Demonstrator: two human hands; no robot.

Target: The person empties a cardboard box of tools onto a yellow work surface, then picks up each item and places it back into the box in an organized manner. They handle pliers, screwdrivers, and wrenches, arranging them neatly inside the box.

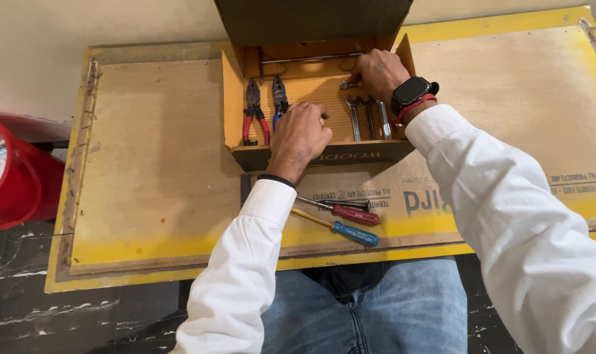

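Left hand: left hand [300, 134] hovers over the middle of the wooden box [324, 155], fingers curled into a loose fist; whether they pinch anything cannot be told.
Right hand: right hand [379, 73] reaches to the back right corner of the box, fingers closed on a small spanner [348, 84]; a black watch [411, 92] and a red thread sit on the wrist.
Box contents: red-handled pliers [252, 111] and blue-handled pliers [279, 98] lie just left of the left hand; a row of spanners [368, 117] lies between the two hands, below the right one; a metal rod [308, 59] spans the back wall.
In front of the box: red-handled screwdriver [342, 211] and blue-handled screwdriver [340, 227] lie side by side, just beside the left sleeve, apart from both hands.
Worktop: worktop [150, 164] is a plywood sheet with yellow edges and printed lettering, resting over the person's lap in blue jeans.
Room: pale wall behind, dark marbled floor [42, 314] below, a red seat [19, 177] at the left edge.
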